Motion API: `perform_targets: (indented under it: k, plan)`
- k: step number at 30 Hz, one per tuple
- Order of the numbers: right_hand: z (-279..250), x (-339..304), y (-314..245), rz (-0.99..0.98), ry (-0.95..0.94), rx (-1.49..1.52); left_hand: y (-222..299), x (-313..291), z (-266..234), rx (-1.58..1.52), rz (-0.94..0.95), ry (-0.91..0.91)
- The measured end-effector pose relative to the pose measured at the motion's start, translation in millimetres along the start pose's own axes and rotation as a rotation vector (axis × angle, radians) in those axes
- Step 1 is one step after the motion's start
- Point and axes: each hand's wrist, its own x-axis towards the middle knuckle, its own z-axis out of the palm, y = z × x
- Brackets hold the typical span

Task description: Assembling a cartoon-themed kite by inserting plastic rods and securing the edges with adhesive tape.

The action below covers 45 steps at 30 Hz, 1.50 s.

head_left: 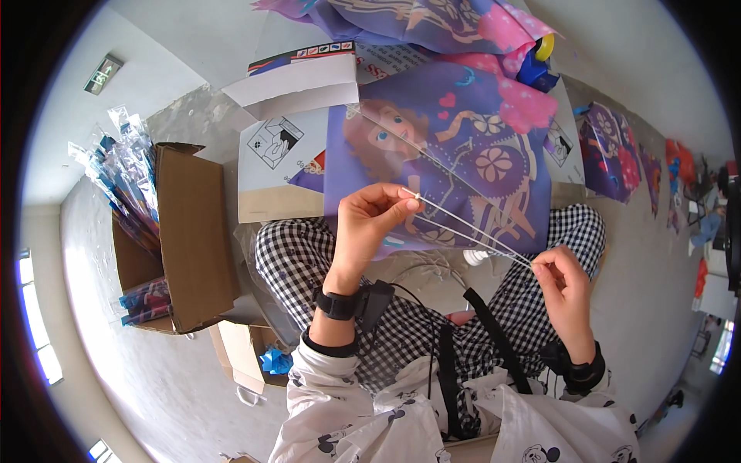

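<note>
A thin white cord (471, 230) runs taut, in more than one strand, between my two hands above my lap. My left hand (361, 231) is closed, pinching its upper end between thumb and fingers, where a small knot-like end sticks out. At the lower right, my right hand (565, 297) pinches the other end. Behind the cord lies a purple printed sheet (444, 143) with a cartoon figure, hearts and pink flowers. Whether the cord is joined to the sheet I cannot tell.
The sheet rests over a white and brown cardboard box (274, 181). Farther back are an opened white carton (297, 91), another purple printed sheet (401, 21) and a blue tape dispenser (536, 73). On the left stands a brown box (197, 239) holding clear-wrapped packs (127, 177).
</note>
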Motion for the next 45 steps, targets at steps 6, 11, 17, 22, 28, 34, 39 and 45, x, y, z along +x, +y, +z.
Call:
perform_targets:
  k: [6, 11, 17, 22, 28, 34, 39, 45]
  plan:
    - [12.0, 4.6, -2.5, -0.070, 0.034, -0.037, 0.6, 0.3, 2.3, 0.151, 0.034, 0.083]
    - [12.0, 3.3, 11.9, 0.109, -0.010, 0.250, -4.7, 8.7, -20.3, -0.056, -0.033, 0.274]
    - [17.8, 4.3, 11.0, 0.218, -0.071, 0.344, -10.8, 10.8, -18.9, -0.457, -0.197, 0.083]
    - [23.7, 1.8, 10.1, 0.225, -0.106, 0.324, -12.4, 12.3, -15.3, -0.488, -0.222, 0.002]
    - [31.1, -0.8, 11.1, 0.223, -0.130, 0.343, -28.6, 16.2, -28.0, -0.625, -0.227, -0.051]
    - [31.5, -1.4, 13.5, 0.208, -0.121, 0.330, -41.3, 15.8, -31.7, -0.751, -0.311, 0.484]
    - [31.0, -1.3, 10.8, 0.206, -0.109, 0.331, -36.1, 16.2, -29.9, -0.859, -0.200, 0.394]
    - [30.9, -1.8, 10.5, 0.189, -0.107, 0.312, -30.1, 19.6, -21.9, -0.500, -0.096, 0.253]
